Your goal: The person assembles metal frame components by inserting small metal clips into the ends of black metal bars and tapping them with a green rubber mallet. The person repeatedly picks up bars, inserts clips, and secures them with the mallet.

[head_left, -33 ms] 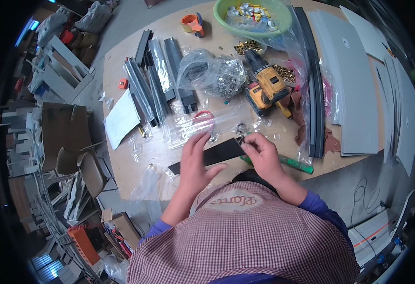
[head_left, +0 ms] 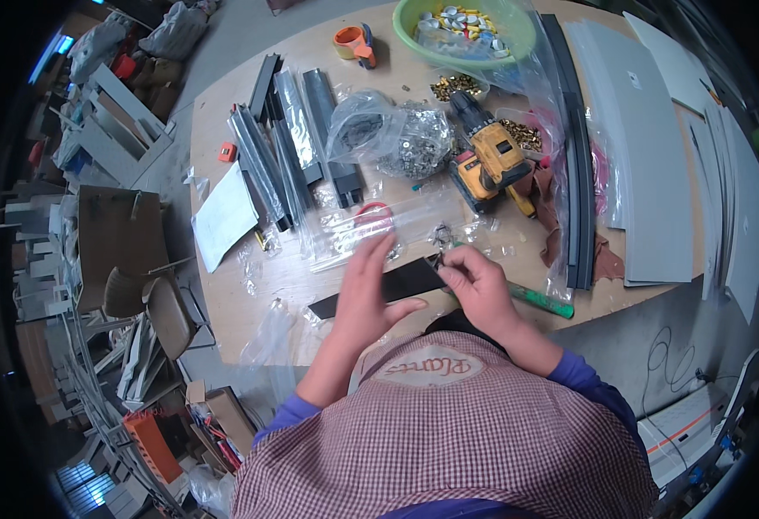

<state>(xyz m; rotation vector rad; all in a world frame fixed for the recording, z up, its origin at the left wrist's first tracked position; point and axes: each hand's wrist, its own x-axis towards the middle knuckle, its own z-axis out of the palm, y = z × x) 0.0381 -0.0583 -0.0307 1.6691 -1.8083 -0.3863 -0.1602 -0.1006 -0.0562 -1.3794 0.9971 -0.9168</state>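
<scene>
Fingers of the right hand point(head_left: 481, 283) pinch the end of a black strip point(head_left: 410, 278) at the worktop's point(head_left: 228, 316) near side, the left hand point(head_left: 364, 290) open over it, where level support would likely help.

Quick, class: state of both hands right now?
Left hand: open, over the black strip.
Right hand: closed at the strip's right end; what it pinches is hidden.

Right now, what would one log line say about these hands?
left hand: open, by black strip | right hand: at strip's right end | drill: on table
</scene>
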